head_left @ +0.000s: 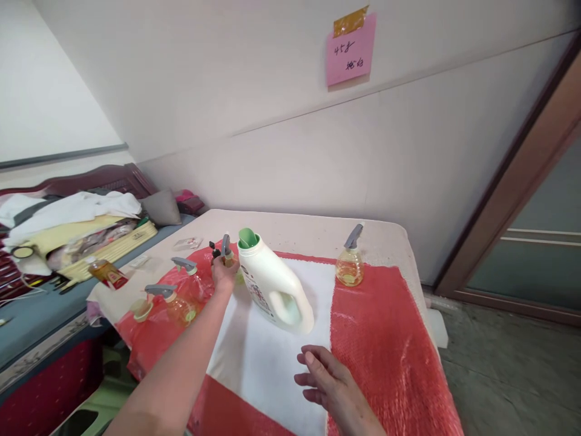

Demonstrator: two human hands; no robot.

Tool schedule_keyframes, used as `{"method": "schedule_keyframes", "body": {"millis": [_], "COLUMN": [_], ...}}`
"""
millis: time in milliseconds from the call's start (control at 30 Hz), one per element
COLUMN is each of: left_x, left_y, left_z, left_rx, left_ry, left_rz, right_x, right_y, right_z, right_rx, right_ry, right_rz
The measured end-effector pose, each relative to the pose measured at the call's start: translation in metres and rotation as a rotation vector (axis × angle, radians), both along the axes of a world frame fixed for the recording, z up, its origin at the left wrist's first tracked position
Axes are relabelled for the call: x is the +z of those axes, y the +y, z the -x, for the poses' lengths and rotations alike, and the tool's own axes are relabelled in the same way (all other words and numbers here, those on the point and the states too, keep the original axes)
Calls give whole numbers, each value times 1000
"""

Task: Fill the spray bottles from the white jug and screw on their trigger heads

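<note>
My left hand (pixel 223 274) reaches forward over the table and is closed round a small spray bottle (pixel 226 249) with a grey trigger, just left of a white detergent jug (pixel 272 284). The jug has a green spout and a side handle and leans on the white cloth (pixel 267 369). My right hand (pixel 331 387) hovers low over the cloth near the front, fingers loosely curled and apart, holding nothing. Two more spray bottles (pixel 181 297) with yellow liquid stand on the left, and another spray bottle (pixel 349 263) stands on the right.
Red bubble wrap (pixel 385 339) covers the table under the cloth. A small yellow-labelled bottle (pixel 108 274) lies at the table's left. A bed (pixel 54 284) with piled fabric sits to the left. A pink note (pixel 350 51) hangs on the wall; a door frame (pixel 512 200) is right.
</note>
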State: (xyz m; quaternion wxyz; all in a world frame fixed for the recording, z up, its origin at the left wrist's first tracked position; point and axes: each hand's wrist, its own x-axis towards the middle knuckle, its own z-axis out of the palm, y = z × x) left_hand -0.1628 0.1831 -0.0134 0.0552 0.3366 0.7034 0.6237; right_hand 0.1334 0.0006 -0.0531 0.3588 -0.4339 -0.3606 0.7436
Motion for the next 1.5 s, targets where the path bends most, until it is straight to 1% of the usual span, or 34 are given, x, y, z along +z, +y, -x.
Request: {"method": "schedule_keyframes", "body": {"millis": [67,133,167,233,267,300,333,367,400,433,467,500,567,600,667,733,800,867,933,967,1033,1133,1167,1200,1233,1300,1367,1433,1500], "left_x": [9,17,20,25,27,30,35,40,45,50,55,58,58,55,45,34,25,21,23,26,36,57,63,67,69,66,54,40,29], "left_y": [-24,-59,-80,-122,-142,-158,-170,-177,-178,-174,-164,-149,-110,-87,-43,-6,20,32,29,22,-5,-68,-91,-114,-135,-168,-188,-196,-197], "left_z": [-4,-18,-29,-63,-84,-107,-132,-157,-182,-205,-227,-247,-281,-295,-316,-328,-334,-336,-334,-332,-323,-299,-288,-276,-263,-238,-215,-196,-181], "left_rx": [49,97,101,50,-8,-126,-253,-397,-535,-659,-756,-800,-770,-708,-626,-601,-621,-651,-664,-669,-689,-710,-702,-663,-629,-537,-470,-405,-368], "left_ry": [0,11,23,50,70,90,101,103,97,77,41,-6,-74,-100,-109,-91,-71,-69,-80,-89,-108,-163,-252,-341,-406,-478,-536,-596,-649], "left_rz": [-28,-100,-143,-218,-257,-308,-319,-286,-224,-133,-22,63,180,242,287,290,281,277,256,233,168,33,-51,-107,-136,-156,-128,-105,-97], "right_x": [9,17,20,23,23,22,20,18,15,13,11,10,9,9,11,13,15,17,18,18,18,18,18,19,21,27,35,41,43], "right_y": [-2,-5,-6,-8,-8,-8,-7,-7,-6,-6,-5,-4,-2,-1,1,3,4,4,5,5,5,7,7,7,7,4,-1,-8,-16], "right_z": [-1,-3,-3,-4,-4,-3,-2,-1,0,2,3,5,6,6,4,-1,-7,-13,-18,-19,-21,-22,-22,-22,-22,-22,-21,-18,-15], "right_rx": [-41,-97,-123,-160,-174,-186,-196,-206,-213,-218,-224,-230,-247,-260,-289,-321,-348,-376,-406,-421,-446,-473,-474,-470,-459,-412,-310,-158,-16], "right_ry": [18,41,60,127,173,220,262,296,324,347,366,385,411,417,424,434,450,468,486,497,519,537,541,549,564,611,674,718,714], "right_rz": [-4,0,10,60,99,139,173,198,213,222,227,239,270,288,324,345,350,351,360,366,388,437,455,468,472,452,411,358,290]}}
